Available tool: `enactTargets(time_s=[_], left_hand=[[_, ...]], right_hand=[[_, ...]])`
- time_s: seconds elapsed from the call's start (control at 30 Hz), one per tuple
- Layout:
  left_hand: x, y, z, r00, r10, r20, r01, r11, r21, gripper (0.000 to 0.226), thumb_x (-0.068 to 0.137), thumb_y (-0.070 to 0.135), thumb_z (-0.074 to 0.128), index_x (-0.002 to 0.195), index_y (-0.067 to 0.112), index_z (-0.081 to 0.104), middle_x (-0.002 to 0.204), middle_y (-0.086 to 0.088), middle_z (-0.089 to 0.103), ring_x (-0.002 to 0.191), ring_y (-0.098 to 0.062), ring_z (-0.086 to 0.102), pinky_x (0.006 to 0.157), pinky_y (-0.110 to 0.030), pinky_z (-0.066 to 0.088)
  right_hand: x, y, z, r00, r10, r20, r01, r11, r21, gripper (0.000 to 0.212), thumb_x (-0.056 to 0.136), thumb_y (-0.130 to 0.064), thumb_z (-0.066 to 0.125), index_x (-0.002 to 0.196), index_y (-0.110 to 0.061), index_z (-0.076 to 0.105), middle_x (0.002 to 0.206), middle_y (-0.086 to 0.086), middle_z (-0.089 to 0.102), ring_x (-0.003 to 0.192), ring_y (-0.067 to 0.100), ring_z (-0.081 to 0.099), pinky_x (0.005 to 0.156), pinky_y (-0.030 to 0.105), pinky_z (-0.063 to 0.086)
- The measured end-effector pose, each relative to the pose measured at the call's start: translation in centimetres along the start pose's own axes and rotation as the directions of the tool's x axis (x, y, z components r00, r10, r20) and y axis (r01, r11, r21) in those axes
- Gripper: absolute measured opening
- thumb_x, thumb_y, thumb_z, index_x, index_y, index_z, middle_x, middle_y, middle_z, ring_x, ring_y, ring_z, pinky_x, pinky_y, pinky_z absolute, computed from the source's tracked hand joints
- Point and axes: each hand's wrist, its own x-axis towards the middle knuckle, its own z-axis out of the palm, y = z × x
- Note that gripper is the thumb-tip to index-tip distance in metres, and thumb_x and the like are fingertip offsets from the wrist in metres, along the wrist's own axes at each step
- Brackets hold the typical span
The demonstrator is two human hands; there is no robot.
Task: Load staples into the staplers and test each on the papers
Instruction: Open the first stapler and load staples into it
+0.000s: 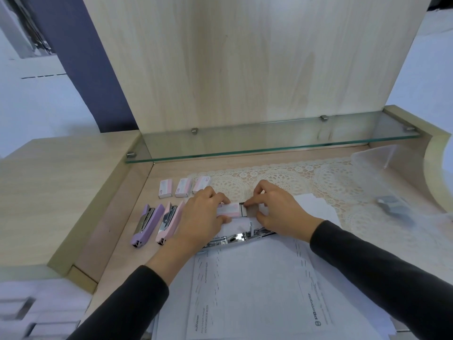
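1. Pale pink staple box [228,209] sits pinched in the left hand [204,212], above the papers [257,290].
2. Right hand [277,208] grips the box's slid-out tray [243,211] with its fingertips.
3. Open stapler [235,238] lies below the hands on the papers.
4. Purple stapler [147,224] and pink stapler [169,223] rest open on the surface [117,241], left of them.
5. Three more boxes [182,188] lie behind.

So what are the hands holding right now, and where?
A staple box: the left hand grips its sleeve by the long sides, and the right hand pinches the inner tray's end.

Head cam, down-fwd, close on desk [117,217]
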Motion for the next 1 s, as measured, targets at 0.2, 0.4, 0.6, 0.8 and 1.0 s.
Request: enactTargets(time_s=[0.2, 0.4, 0.6, 0.8, 1.0], left_hand=[[-0.1, 0.3, -0.2, 1.0, 0.003, 0.007, -0.003, 1.0, 0.03, 0.037, 0.083, 0.032, 0.064, 0.117, 0.02, 0.055, 0.11, -0.001, 0.05, 0.105, -0.016, 0.046, 0.082, -0.023, 0.034], [-0.1, 0.3, -0.2, 1.0, 0.01, 0.003, -0.01, 0.999, 0.046, 0.037, 0.083, 0.032, 0.063, 0.117, 0.02, 0.054, 0.111, 0.0, 0.05, 0.105, -0.016, 0.046, 0.082, -0.022, 0.033], [-0.2, 0.3, -0.2, 1.0, 0.012, -0.003, -0.012, 0.999, 0.046, 0.037, 0.084, 0.031, 0.063, 0.117, 0.02, 0.055, 0.111, -0.001, 0.05, 0.104, -0.016, 0.047, 0.082, -0.022, 0.034], [-0.2, 0.3, -0.2, 1.0, 0.019, 0.003, -0.019, 0.998, 0.056, 0.036, 0.084, 0.032, 0.062, 0.118, 0.021, 0.053, 0.112, 0.0, 0.05, 0.105, -0.015, 0.047, 0.084, -0.022, 0.033], [-0.2, 0.3, -0.3, 1.0, 0.021, 0.015, -0.022, 0.998, 0.058, 0.037, 0.085, 0.032, 0.061, 0.118, 0.02, 0.053, 0.114, -0.001, 0.05, 0.106, -0.015, 0.047, 0.086, -0.023, 0.034]], right_hand=[[0.9, -0.5, 0.0, 0.998, 0.064, -0.01, -0.063, 0.994, 0.085, 0.019, 0.078, -0.024, 0.068, 0.096, -0.018, 0.065, 0.093, -0.005, 0.043, 0.08, 0.012, 0.042, 0.07, 0.024, 0.034], [0.9, -0.8, -0.1, 0.999, 0.043, -0.024, -0.04, 0.989, 0.142, 0.016, 0.073, -0.017, 0.07, 0.079, -0.021, 0.056, 0.087, -0.004, 0.045, 0.069, 0.007, 0.038, 0.061, 0.022, 0.032], [0.9, -0.7, 0.1, 0.996, 0.076, -0.04, -0.064, 0.969, 0.237, 0.02, 0.072, -0.013, 0.072, 0.065, -0.019, 0.054, 0.076, -0.009, 0.047, 0.066, 0.006, 0.041, 0.067, 0.024, 0.037], [0.6, -0.3, -0.6, 0.98, 0.166, -0.112, -0.095, 0.878, 0.469, 0.023, 0.071, -0.007, 0.072, 0.063, -0.02, 0.055, 0.065, -0.009, 0.057, 0.051, 0.001, 0.046, 0.051, 0.008, 0.039], [0.4, 0.2, -1.3, 0.974, 0.199, -0.103, -0.115, 0.838, 0.534, 0.015, 0.079, 0.0, 0.063, 0.083, -0.014, 0.068, 0.063, -0.006, 0.061, 0.05, -0.004, 0.054, 0.06, 0.008, 0.047]])
